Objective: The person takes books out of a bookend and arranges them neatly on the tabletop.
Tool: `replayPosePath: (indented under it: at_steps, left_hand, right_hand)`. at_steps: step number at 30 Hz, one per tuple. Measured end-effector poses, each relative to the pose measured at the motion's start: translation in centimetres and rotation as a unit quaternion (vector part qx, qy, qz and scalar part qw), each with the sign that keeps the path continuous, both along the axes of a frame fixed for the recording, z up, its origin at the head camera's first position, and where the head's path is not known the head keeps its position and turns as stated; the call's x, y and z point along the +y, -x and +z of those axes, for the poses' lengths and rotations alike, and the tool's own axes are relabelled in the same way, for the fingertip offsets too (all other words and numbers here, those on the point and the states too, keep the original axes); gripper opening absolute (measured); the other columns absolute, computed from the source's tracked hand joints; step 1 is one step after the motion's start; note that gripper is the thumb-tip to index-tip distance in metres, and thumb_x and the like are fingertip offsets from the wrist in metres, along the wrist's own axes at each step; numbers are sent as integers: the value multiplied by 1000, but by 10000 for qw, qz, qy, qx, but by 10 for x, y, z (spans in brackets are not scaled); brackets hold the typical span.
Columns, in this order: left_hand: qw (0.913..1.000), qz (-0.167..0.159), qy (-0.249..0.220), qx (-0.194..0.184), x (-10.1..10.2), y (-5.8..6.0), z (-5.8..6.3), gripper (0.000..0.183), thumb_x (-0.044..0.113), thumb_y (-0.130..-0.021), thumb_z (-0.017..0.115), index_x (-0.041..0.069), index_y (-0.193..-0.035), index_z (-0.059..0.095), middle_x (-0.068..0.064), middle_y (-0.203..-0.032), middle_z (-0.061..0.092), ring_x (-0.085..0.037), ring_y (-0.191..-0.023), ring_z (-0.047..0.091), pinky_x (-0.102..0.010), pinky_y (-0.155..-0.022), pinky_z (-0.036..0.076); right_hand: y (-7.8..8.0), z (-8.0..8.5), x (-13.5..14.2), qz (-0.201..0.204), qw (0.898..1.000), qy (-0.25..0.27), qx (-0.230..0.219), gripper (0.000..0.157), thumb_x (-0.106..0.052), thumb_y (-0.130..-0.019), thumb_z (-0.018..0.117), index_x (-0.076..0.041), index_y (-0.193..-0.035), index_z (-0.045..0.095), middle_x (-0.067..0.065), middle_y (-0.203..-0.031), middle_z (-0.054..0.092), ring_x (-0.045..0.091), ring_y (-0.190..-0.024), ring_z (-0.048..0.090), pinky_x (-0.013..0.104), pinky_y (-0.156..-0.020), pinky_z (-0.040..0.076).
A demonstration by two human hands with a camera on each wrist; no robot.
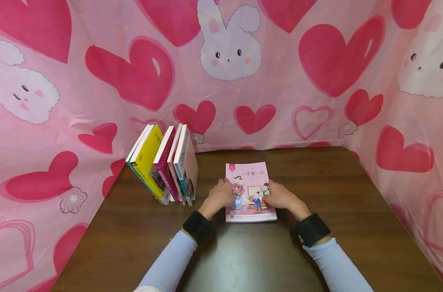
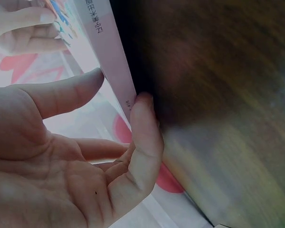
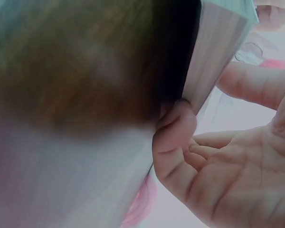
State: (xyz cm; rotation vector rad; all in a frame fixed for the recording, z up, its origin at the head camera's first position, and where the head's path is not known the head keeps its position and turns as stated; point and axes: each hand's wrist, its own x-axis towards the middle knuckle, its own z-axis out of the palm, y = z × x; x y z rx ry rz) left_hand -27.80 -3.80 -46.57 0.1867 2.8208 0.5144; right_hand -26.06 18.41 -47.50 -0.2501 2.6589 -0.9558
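Observation:
A pink paperback picture book (image 1: 255,180) with cartoon figures on its cover lies face up in the middle of the table, between both hands. My left hand (image 1: 221,194) grips its left side; in the left wrist view the thumb is at the cover edge of the spine (image 2: 116,66) and a fingertip curls in at the lower edge. On the opposite side, my right hand (image 1: 281,196) holds the book by its page edges (image 3: 211,52). There the thumb lies near the cover and a bent finger tucks under the bottom.
To the left, several books stand upright in a leaning row, among them a yellow book (image 1: 146,160), a magenta book (image 1: 166,170) and a white-edged book (image 1: 188,162). The dark wooden table (image 1: 327,174) backs onto a pink curtain (image 1: 221,95) with hearts and rabbits.

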Motion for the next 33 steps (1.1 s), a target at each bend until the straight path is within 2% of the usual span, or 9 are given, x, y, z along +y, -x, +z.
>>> replayPosePath:
  at_steps: [6, 10, 14, 23, 33]
  left_hand:
    - [9999, -63, 122, 68, 1, 3, -3, 70, 32, -99, 74, -11, -147, 48, -26, -133, 55, -36, -106, 64, -54, -95, 55]
    - [9997, -102, 159, 126, 1, 4, -4, 66, 32, -99, 74, -11, -143, 52, -24, -126, 55, -31, -92, 62, -49, -88, 57]
    - [9997, -109, 149, 135, 0, 4, -5, 60, 31, -98, 74, -10, -138, 56, -21, -120, 53, -28, -86, 58, -45, -82, 56]
    - [9998, -156, 34, 149, -2, 3, -6, 57, 30, -99, 74, -11, -136, 57, -20, -119, 50, -27, -84, 58, -43, -79, 56]
    - [9998, -180, -113, 27, -4, 3, -6, 60, 30, -100, 72, -11, -140, 54, -20, -122, 47, -28, -89, 59, -43, -82, 55]
  right_hand:
    - [5, 2, 1, 48, 9998, -122, -146, 68, -11, -94, 71, 21, -144, 38, 29, -124, 58, 40, -106, 57, 56, -99, 49]
    - [6, 2, 3, 68, 9997, -119, -178, 66, -12, -94, 72, 19, -143, 40, 25, -120, 60, 37, -104, 58, 53, -96, 50]
    - [6, 2, 3, 71, 9997, -83, -197, 66, -12, -94, 73, 17, -144, 41, 23, -120, 61, 36, -104, 59, 54, -96, 51]
    - [7, 2, 3, 83, 9996, -79, -255, 66, -13, -93, 74, 16, -143, 42, 22, -117, 62, 35, -102, 60, 53, -94, 51]
    - [11, 1, 6, 210, 9994, -163, -218, 64, -11, -93, 73, 18, -140, 43, 19, -111, 56, 34, -107, 48, 51, -92, 48]
